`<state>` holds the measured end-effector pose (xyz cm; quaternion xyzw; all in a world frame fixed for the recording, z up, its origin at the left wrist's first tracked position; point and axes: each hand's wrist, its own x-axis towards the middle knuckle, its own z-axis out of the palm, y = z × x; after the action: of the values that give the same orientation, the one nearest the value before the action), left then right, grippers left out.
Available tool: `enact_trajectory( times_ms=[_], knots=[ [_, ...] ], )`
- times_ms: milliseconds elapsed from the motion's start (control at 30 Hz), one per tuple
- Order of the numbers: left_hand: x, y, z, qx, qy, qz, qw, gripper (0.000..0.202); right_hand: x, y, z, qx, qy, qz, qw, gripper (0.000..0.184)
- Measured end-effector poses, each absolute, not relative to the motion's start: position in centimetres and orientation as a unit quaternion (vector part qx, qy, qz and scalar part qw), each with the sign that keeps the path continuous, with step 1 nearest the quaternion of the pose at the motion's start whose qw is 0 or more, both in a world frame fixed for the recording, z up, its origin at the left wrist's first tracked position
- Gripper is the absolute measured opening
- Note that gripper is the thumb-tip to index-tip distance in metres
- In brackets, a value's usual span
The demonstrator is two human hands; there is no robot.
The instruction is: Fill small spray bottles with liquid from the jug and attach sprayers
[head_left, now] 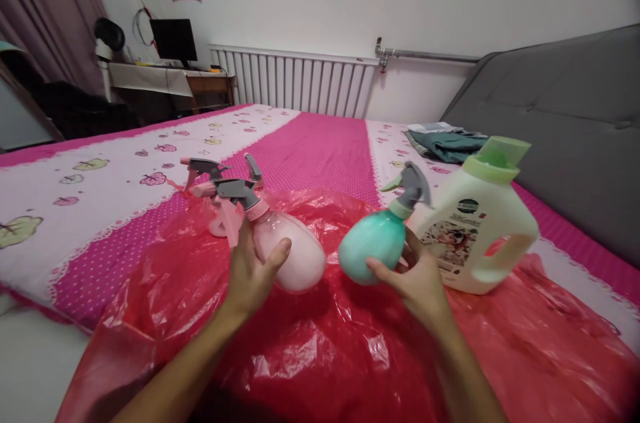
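Observation:
My left hand is closed around a pink spray bottle with a grey and pink trigger head, tilted to the left. In my right hand is a teal spray bottle with a grey head and light green trigger, leaning to the right. The bottoms of the two bottles point toward each other, a small gap between them. Behind my left hand stand more spray bottles with pink and grey heads, partly hidden. Beside my right hand is a large cream detergent jug with a green cap.
A red plastic sheet covers the near part of the bed. Folded clothes lie behind the jug, by the grey headboard. Along the far wall are a radiator and a desk with a monitor.

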<state>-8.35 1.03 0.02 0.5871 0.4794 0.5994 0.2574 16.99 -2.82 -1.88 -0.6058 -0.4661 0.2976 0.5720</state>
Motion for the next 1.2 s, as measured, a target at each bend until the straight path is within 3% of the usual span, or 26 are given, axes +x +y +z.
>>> enact_trajectory(
  times_ms=[100, 267, 433, 567, 1200],
  knots=[
    [-8.25, 0.87, 0.06, 0.584, 0.474, 0.603, 0.265, 0.059, 16.91, -2.95, -1.8, -0.627, -0.483, 0.279, 0.543, 0.101],
    [-8.23, 0.99, 0.05, 0.582, 0.474, 0.605, 0.266, 0.057, 16.73, -2.95, -1.77, -0.616, -0.478, 0.273, 0.564, 0.106],
    [-8.29, 1.07, -0.06, 0.593, 0.474, 0.598, 0.258, 0.06, 16.81, -3.24, -1.37, -0.543, -0.478, 0.355, 0.593, 0.092],
    [-8.15, 1.02, -0.13, 0.602, 0.46, 0.598, 0.26, 0.058, 16.74, -3.44, -1.21, -0.592, -0.477, 0.285, 0.584, 0.1],
    [-8.28, 1.35, -0.88, 0.625, 0.492, 0.56, 0.231, 0.072, 16.18, -2.71, -1.71, -0.572, -0.457, 0.355, 0.581, 0.091]
  ],
)
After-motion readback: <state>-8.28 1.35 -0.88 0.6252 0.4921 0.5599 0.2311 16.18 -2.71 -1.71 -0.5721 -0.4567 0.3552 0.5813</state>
